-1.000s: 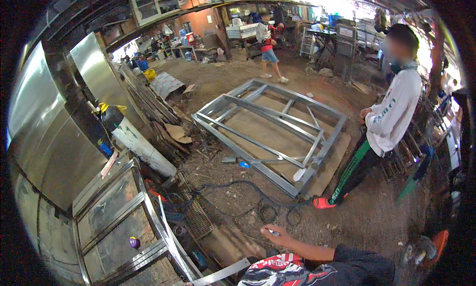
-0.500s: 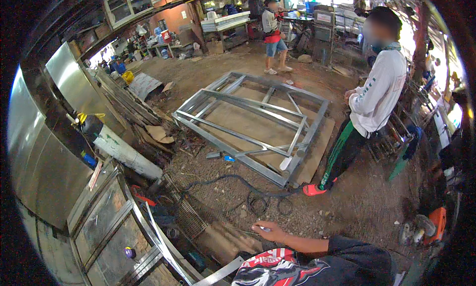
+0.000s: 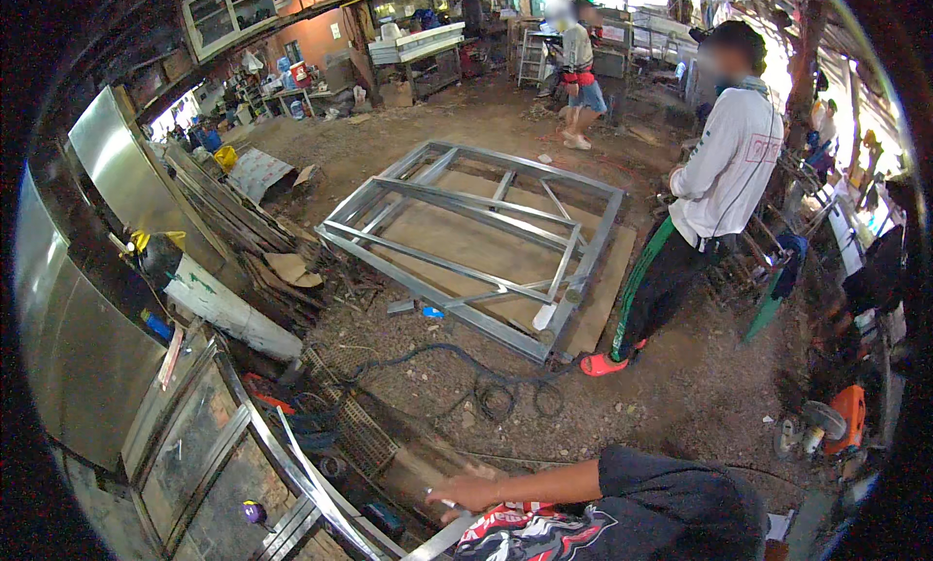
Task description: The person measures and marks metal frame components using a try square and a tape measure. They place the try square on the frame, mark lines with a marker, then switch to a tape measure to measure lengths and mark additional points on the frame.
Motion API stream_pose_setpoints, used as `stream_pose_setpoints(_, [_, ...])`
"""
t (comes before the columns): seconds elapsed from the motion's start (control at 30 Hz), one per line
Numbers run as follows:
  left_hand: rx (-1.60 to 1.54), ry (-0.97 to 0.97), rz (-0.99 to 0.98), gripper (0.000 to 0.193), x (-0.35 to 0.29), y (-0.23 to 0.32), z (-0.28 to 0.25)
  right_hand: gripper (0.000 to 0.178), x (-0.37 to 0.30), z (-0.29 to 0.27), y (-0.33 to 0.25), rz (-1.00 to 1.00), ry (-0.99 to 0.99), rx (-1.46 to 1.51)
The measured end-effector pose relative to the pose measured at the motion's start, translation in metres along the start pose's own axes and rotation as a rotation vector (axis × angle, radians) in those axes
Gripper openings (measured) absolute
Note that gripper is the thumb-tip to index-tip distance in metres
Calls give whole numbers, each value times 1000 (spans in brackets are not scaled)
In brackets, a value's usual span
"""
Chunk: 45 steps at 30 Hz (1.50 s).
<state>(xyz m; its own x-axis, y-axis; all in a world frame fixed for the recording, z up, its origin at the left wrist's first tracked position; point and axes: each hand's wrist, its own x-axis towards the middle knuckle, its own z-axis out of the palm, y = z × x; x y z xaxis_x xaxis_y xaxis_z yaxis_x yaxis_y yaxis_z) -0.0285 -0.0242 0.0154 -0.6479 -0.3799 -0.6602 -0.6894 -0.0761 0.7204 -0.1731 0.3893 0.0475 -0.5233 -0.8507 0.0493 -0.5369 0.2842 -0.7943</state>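
Observation:
My right hand (image 3: 468, 491) reaches leftward across the lower part of the head view, its arm in a dark sleeve. Its fingers are closed round a slim white pen-like stick (image 3: 447, 504), whose exact kind is too small to tell. Just below the hand, a flat metal strip (image 3: 439, 542) runs beside my red, white and black shirt. To the left lies a metal frame (image 3: 219, 442) with bars, over a worn board. On it sits a small round purple thing (image 3: 254, 511). My left hand is out of view.
A large welded metal frame (image 3: 457, 297) lies on brown sheet on the ground. Beside it stands a co-worker (image 3: 729, 162) in a white top; another person (image 3: 580, 70) is farther back. Black cable (image 3: 457, 349) coils nearby. A gas cylinder (image 3: 233, 313) leans left; an orange power tool (image 3: 847, 420) sits right.
My right hand has moved left and slightly down, toward the metal strip, still holding the white stick. The far person has shifted right and turned. The whole view has swung a little.

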Motion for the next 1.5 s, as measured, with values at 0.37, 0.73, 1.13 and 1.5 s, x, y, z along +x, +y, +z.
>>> stream_pose_setpoints(0.37, [-22,-78,38,27,21,10,2,52,22,91,-26,6,-220,-17])
stream_pose_setpoints(0.73, [-15,-158,38,32,59,51,24,42,67,89,-16,-159,56,-25])
stream_pose_setpoints(1.13, [-54,-127,-40,38,85,80,31,35,153,94,24,-203,76,-143])
stream_pose_setpoints(1.5, [-517,-49,-102,72,43,17,-28,50,131,39,8,86,-169,-32])
